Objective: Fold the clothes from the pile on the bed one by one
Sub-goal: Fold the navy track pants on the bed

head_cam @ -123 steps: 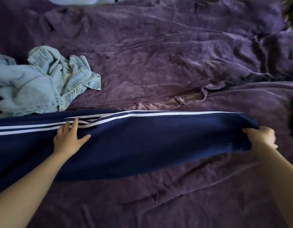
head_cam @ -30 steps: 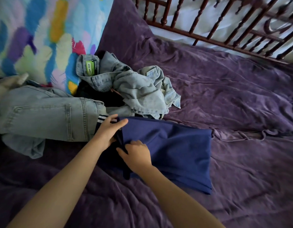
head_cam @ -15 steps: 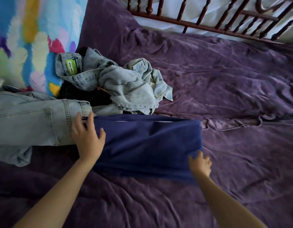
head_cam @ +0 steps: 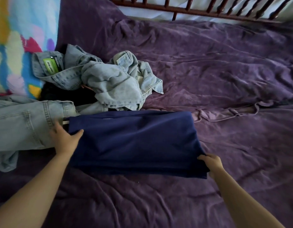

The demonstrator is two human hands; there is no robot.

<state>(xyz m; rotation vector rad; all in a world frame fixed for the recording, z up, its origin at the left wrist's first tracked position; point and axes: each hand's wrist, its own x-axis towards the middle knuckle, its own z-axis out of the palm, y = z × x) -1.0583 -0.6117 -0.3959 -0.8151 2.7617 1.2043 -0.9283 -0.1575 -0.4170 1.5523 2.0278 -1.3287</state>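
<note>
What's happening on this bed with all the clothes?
A person is folding laundry on a purple bedspread. Both hands are on a navy garment that is already folded into a rough rectangle. The left hand grips its left edge and the right hand holds its near right corner. Behind it sits a crumpled heap of pale denim, not yet folded, and jeans lie to the left.

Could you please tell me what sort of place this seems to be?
Most likely a bedroom: a purple bed cover, a wooden rail behind it, and a pile of denim clothes beside the navy trousers being folded.
</note>
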